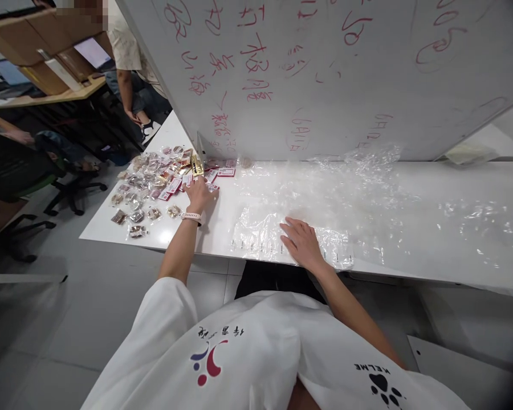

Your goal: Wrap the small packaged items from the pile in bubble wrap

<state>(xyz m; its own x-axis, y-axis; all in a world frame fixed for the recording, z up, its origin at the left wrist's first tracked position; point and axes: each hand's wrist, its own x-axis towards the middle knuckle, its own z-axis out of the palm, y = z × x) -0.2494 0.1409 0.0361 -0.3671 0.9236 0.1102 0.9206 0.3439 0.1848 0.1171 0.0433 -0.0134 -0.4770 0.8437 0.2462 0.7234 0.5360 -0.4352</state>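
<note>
My left hand (200, 195) reaches over the edge of a pile on the table's left side, its fingers spread and touching red-and-white packets (173, 186). Just beyond its fingertips lies a gold foil packet (197, 165). Around it are many small snacks in clear wrappers (138, 216), some brownish and some pinkish. My right hand (301, 242) rests palm down, fingers extended, on clear plastic bags (259, 230) lying flat near the table's front edge. Nothing shows in its fingers.
A whiteboard (325, 85) with red writing stands along the back of the white table (216, 242). More crumpled clear plastic (376, 171) spreads to the right. A seated person (132, 62) is behind at left, with office chairs (70, 185) and a desk (47, 97) with screens.
</note>
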